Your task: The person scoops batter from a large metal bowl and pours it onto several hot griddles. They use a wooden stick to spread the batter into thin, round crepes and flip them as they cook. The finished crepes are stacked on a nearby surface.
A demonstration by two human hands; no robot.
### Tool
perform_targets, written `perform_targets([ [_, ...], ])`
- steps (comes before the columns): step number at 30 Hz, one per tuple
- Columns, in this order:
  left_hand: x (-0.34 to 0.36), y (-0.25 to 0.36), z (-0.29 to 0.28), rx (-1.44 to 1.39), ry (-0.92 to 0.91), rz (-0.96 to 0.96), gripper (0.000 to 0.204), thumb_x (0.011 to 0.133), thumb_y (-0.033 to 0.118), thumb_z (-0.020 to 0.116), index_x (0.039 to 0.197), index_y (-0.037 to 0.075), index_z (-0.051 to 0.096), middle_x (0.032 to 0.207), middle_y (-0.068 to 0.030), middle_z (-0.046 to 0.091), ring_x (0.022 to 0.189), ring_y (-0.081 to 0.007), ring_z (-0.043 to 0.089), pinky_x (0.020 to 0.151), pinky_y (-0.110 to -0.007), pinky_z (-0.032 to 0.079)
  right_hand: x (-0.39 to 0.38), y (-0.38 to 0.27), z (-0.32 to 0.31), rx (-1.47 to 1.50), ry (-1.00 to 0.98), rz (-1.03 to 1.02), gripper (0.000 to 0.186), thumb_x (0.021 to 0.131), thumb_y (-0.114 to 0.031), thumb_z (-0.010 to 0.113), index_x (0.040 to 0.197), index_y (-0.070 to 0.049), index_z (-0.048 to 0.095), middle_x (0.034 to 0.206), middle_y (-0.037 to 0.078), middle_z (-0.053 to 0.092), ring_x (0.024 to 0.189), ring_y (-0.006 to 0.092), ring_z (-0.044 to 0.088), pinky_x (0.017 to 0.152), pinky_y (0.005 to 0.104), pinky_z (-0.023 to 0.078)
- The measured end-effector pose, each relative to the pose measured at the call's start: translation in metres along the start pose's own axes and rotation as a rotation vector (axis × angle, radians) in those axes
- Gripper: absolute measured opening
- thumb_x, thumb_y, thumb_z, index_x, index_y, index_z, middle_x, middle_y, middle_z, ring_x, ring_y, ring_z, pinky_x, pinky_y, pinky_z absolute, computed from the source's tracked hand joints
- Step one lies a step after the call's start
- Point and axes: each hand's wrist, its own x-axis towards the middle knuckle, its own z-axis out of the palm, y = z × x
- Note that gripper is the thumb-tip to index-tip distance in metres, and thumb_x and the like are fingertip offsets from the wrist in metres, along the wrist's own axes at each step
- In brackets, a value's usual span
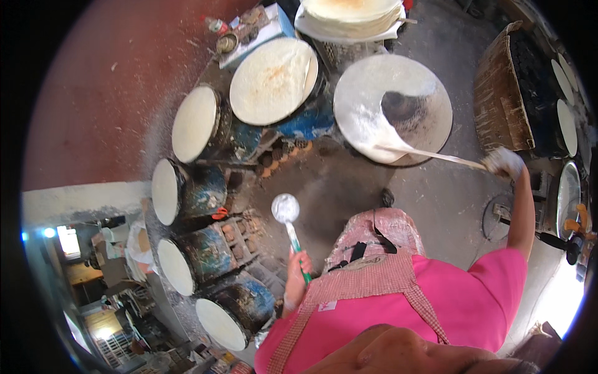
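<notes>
My left hand (298, 269) grips a green-handled ladle, its round bowl (285, 208) coated white, held over the dark middle floor. My right hand (504, 164), in a pale glove, is closed on a long, pale flat stick (448, 156) that reaches across a round griddle (358, 93). The stick's far end lies in a white batter layer on the griddle's lower left, which curves around a bare, darkened patch at the centre.
Several drum-like stoves with round pale tops (196, 124) curve along my left. A stack of flat rounds (346, 25) sits beyond, near a cluttered blue-and-white box (280, 19). At right stand a worn cardboard panel (498, 93) and more round tops (565, 128).
</notes>
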Motion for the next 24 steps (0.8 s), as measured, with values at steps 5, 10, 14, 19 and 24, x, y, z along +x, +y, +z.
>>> perform_targets([
  [5,0.004,0.030,-0.042,0.126,-0.085,-0.013,0.036,0.079,0.001,0.050,0.105,0.021,0.034,0.057,0.0016,0.037,0.037,-0.0068,0.034,0.027,-0.019,0.025,-0.043,-0.179,0.126,0.971,0.689,0.713,0.031,0.072,-0.012,0.063,0.101,-0.002,0.063,0.054,-0.003,0.049,0.040,0.0050,0.043,0.035,0.0191,0.029],
  [10,-0.007,0.065,-0.025,0.190,-0.113,0.047,0.038,0.080,0.002,0.048,0.109,0.022,0.034,0.058,0.0015,0.037,0.038,-0.0061,0.034,0.028,-0.018,0.026,0.157,-0.240,0.269,0.567,1.318,0.301,0.030,0.076,-0.024,0.066,0.101,-0.007,0.064,0.072,0.006,0.065,0.064,0.0172,0.060,0.059,0.0312,0.047],
  [14,-0.027,0.072,-0.028,0.185,-0.201,0.078,0.047,0.081,0.000,0.046,0.118,0.025,0.032,0.057,0.0012,0.036,0.038,-0.0065,0.034,0.028,-0.018,0.027,0.170,-0.273,0.259,-0.037,1.000,0.709,0.024,0.080,-0.035,0.055,0.093,-0.017,0.063,0.067,0.012,0.060,0.062,0.0308,0.059,0.058,0.0412,0.047],
  [19,-0.044,0.060,-0.036,0.128,-0.345,0.015,0.051,0.081,0.002,0.046,0.122,0.029,0.031,0.057,0.0017,0.035,0.036,-0.0057,0.032,0.027,-0.018,0.026,0.099,-0.264,0.273,0.047,1.220,0.791,0.022,0.081,-0.036,0.052,0.091,-0.020,0.064,0.065,0.013,0.061,0.061,0.0314,0.060,0.056,0.0412,0.048],
  [24,-0.048,0.062,-0.024,0.033,-0.445,0.000,0.049,0.084,0.004,0.042,0.125,0.028,0.033,0.058,0.0019,0.035,0.037,-0.0045,0.032,0.028,-0.016,0.027,0.179,-0.279,0.264,0.353,1.193,0.635,0.024,0.076,-0.035,0.059,0.091,-0.018,0.067,0.080,0.014,0.062,0.073,0.0312,0.061,0.066,0.0374,0.047],
])
